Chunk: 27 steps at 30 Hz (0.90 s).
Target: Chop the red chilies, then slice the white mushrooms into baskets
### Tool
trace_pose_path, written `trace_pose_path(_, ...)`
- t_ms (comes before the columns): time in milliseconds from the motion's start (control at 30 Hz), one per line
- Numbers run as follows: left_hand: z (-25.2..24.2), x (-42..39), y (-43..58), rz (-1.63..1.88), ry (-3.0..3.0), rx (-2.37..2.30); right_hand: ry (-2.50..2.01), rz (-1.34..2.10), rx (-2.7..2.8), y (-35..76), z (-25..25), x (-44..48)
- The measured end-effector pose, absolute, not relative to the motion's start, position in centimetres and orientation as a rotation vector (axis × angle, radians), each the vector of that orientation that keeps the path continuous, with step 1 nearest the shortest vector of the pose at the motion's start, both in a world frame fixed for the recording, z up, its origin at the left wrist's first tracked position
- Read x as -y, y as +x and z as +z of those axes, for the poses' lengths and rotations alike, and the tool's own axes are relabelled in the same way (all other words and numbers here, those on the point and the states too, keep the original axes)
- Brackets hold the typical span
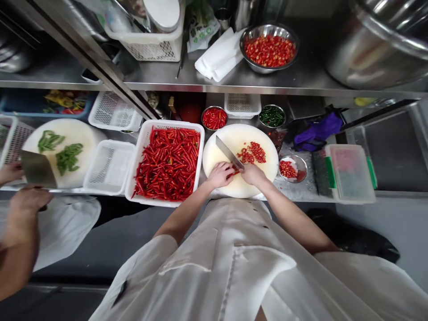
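Note:
On a round white cutting board [220, 138] lie chopped red chilies [256, 153], spread over its upper right part. My right hand [253, 174] is closed around the handle of a cleaver [229, 151], whose blade slants up to the left. Pressed to the board, my left hand [221, 174] has curled fingers on red chilies [236, 171] beside the blade; how many it holds is hidden. Left of the board stands a white basket [131, 178] full of whole red chilies [167, 162].
A small bowl [302, 169] of chopped chilies and a lidded plastic box [354, 174] stand on the right. Above runs a steel shelf [160, 73] with a bowl [269, 69] of chopped chilies. At left, a co-worker's hands [28, 198] hold another cleaver [38, 169].

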State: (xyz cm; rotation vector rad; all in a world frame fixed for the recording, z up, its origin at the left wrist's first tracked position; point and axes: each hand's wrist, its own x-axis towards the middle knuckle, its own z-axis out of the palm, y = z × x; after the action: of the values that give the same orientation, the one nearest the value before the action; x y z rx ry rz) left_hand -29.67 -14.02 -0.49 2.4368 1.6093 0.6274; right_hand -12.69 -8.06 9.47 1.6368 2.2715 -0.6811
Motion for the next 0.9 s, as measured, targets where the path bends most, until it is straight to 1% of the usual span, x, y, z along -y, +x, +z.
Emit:
trace_pose_path(300, -0.7, 14.7, -29.8, 0.691, 2.417, -1.612, 1.635, -0.709, -2.258, -13.0, 9.2, 8.2)
trace_pose_path(600, -0.9, 15.5, -30.1, 0.616, 2.425, -1.615, 1.611, -0.843, -2.256, -13.3, 9.1, 8.4)
trace_pose_path(800, -1.1, 14.7, -29.7, 0.630, 2.443, -1.663, 1.504, -1.012, -2.333, -12.3, 8.2, 5.5)
trace_pose_path(900, -1.0, 13.1, -28.1, 0.658, 2.413, -1.695, 1.514, -0.985, -2.351, -9.4, 8.4, 4.0)
